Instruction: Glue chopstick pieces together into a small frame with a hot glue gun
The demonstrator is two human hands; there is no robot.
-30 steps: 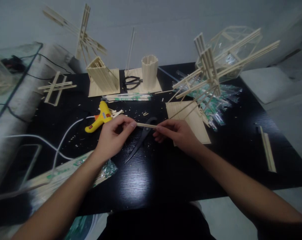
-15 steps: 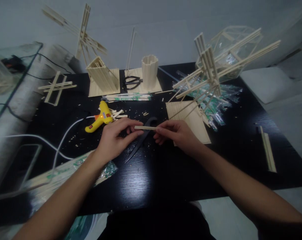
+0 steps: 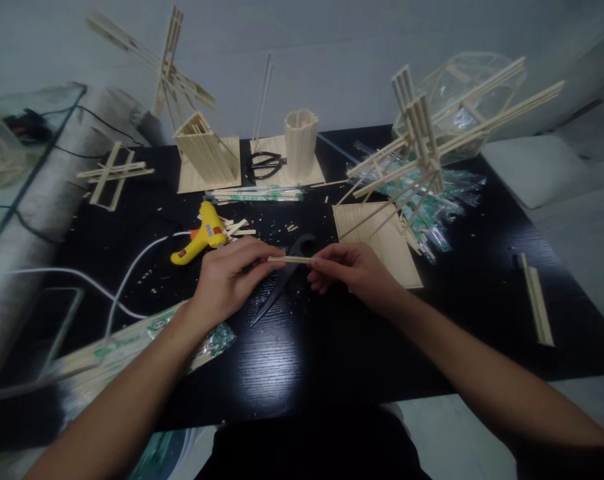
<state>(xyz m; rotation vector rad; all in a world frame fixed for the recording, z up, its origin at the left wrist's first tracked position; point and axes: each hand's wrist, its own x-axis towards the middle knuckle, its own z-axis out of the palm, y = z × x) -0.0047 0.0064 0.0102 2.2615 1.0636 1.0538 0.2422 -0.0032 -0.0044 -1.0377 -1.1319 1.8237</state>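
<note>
A short length of pale wooden sticks [image 3: 298, 260] spans the gap between my two hands, lying side by side; how many I cannot tell. My left hand [image 3: 232, 270] pinches its left end between thumb and fingers. At the right end, my right hand [image 3: 349, 267] grips it with thumb and forefinger. Below the sticks, a dark curved tool with a pointed tip [image 3: 277, 297] lies on the black table [image 3: 342, 360]. Left of my left hand rests a yellow hot glue gun [image 3: 207, 233], with cut stick pieces beside it.
Two stick towers, one square [image 3: 207, 157] and one round [image 3: 301, 143], stand on stick bases at the back, black-handled pliers [image 3: 265, 165] between them. A windmill-like stick frame [image 3: 422, 147] rises at right over a stick panel [image 3: 377, 233]. Packaged sticks [image 3: 132, 340] lie front left.
The left fingers have closed onto the left end of the sticks, where the thumb was apart before. Otherwise the view has barely shifted.
</note>
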